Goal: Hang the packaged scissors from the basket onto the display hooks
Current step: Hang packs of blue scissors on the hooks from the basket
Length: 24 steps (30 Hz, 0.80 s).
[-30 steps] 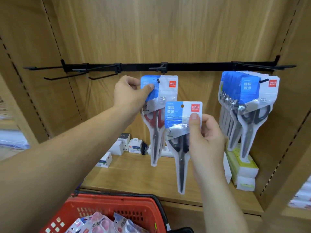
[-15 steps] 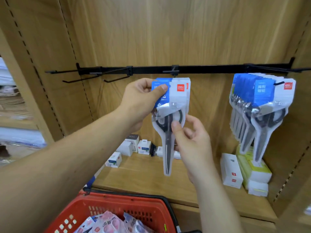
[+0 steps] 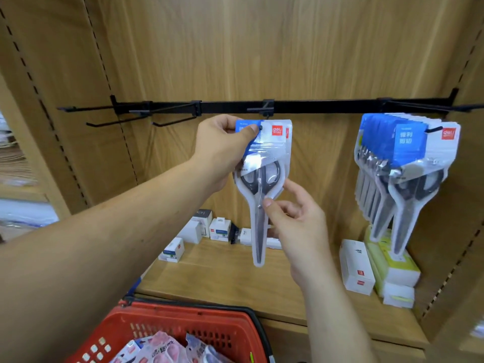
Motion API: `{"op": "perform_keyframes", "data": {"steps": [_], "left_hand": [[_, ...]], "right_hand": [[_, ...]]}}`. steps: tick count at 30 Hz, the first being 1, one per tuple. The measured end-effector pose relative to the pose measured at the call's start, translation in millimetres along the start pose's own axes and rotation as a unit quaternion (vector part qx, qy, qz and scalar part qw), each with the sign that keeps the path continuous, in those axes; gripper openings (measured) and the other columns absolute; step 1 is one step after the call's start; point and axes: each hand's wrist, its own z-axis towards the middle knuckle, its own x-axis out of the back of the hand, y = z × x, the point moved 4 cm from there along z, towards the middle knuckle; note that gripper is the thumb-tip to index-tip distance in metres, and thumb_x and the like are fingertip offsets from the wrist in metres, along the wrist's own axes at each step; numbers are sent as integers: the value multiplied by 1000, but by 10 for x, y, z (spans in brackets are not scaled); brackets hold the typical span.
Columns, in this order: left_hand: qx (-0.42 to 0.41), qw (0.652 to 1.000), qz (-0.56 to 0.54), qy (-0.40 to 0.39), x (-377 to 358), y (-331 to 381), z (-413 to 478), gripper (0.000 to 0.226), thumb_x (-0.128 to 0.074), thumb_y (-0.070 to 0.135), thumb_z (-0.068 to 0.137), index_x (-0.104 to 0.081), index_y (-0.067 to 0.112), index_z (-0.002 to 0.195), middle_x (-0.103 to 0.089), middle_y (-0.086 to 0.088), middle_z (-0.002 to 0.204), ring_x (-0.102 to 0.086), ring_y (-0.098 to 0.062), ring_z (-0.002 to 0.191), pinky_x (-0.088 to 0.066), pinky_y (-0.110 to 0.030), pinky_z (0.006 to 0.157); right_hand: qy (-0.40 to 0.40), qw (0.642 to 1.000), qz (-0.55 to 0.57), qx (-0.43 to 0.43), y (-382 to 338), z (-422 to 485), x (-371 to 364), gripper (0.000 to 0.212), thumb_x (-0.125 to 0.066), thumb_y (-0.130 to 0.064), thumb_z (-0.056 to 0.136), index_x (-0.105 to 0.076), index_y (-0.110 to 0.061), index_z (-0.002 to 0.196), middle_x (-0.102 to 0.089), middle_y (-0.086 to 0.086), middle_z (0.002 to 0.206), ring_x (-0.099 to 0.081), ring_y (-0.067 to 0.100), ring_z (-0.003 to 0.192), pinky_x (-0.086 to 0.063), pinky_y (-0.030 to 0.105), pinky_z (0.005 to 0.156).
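Hanging step, near its end. The left hand (image 3: 225,150) pinches the blue header card of the scissors pack (image 3: 263,179) between thumb and fingers, right at the tip of the middle hook (image 3: 260,127), which shows as a dark spot in the card's hole. The right hand (image 3: 296,226), lower and just to the right, pinches the pack's narrow body with its thumb on the front face. The edge of another pack appears to hang behind this one.

The pack seems to be threaded on the hook but not yet released. The next move probably calls for sliding the card back along the hook toward the rail (image 3: 327,106), keeping it square so the hole does not tear. Both hands would then let go and one reach down for the next pack.

Orientation: the pack's long axis is close to vertical. Its handles are up under the left hand, its blade tips point down at the shelf (image 3: 222,273), and its printed face is toward the camera.

Surroundings: two bare hooks (image 3: 117,121) lie left of the left hand. A full hook of packs (image 3: 403,158) hangs well right of the right hand. The red basket (image 3: 183,326), with more packets in it, sits below both forearms.
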Motion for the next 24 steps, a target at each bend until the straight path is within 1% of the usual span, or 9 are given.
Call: {"op": "perform_keyframes", "data": {"steps": [4,7,9,12,14,16,19,21,24], "left_hand": [[-11,999,40,15,-21,-48,91,16,-82,15,91,-68,12,84,-68,2,69,-64,-4,53,-54,-22,52],[-26,997,68,23,-30,-108,105,17,-82,21,91,-68,13,89,-67,3,76,-62,0,54,-55,-23,52],[-27,997,59,28,-5,-182,64,20,-82,23,92,-67,12,97,-69,0,82,-64,-1,58,-53,-21,50],[-31,997,55,34,80,-328,14,25,-84,22,89,-65,17,104,-72,-6,94,-69,-11,73,-60,-30,65],[-28,997,65,24,123,-400,-28,31,-86,24,86,-64,19,108,-72,-8,102,-67,-11,77,-58,-27,67],[-18,997,69,14,148,-447,-60,34,-87,24,86,-65,17,110,-74,-9,105,-68,-5,75,-54,-19,63],[5,998,56,-1,158,-451,-93,29,-85,17,88,-68,10,109,-77,-12,101,-68,-2,67,-50,-13,54],[13,999,44,-23,162,-424,-108,19,-82,14,91,-70,8,105,-77,-10,91,-66,-4,62,-50,-16,52],[12,998,25,-60,176,-338,-185,5,-74,13,97,-70,10,97,-75,-4,82,-67,-8,63,-57,-23,56]], "right_hand": [[-3,999,-33,-11,97,30,8,54,-73,-9,97,-55,-43,135,-78,4,83,-73,15,74,-63,45,76],[16,999,-43,-27,201,37,52,40,-73,-13,97,-60,-31,130,-79,3,84,-75,19,75,-61,32,68],[19,998,-44,-41,254,40,70,29,-74,-17,98,-64,-30,122,-80,0,88,-77,21,84,-62,36,74],[27,997,-49,-50,303,51,92,21,-73,-19,98,-64,-34,110,-80,-3,96,-76,14,88,-61,41,86],[30,997,-55,-45,325,62,106,24,-73,-18,98,-66,-31,117,-78,-4,106,-74,7,92,-61,35,85],[18,997,-64,-43,334,60,98,28,-70,-17,100,-68,-27,125,-77,-6,111,-73,3,95,-57,25,82],[-7,996,-72,-54,370,39,88,29,-61,-12,105,-68,-35,120,-80,-9,106,-74,3,98,-61,32,89],[-19,995,-82,-55,349,24,89,34,-56,-9,106,-66,-41,113,-80,-11,103,-75,2,94,-62,30,86],[-37,995,-84,-50,300,18,101,31,-58,-8,106,-68,-35,117,-81,-8,99,-76,5,89,-61,26,79]]}}
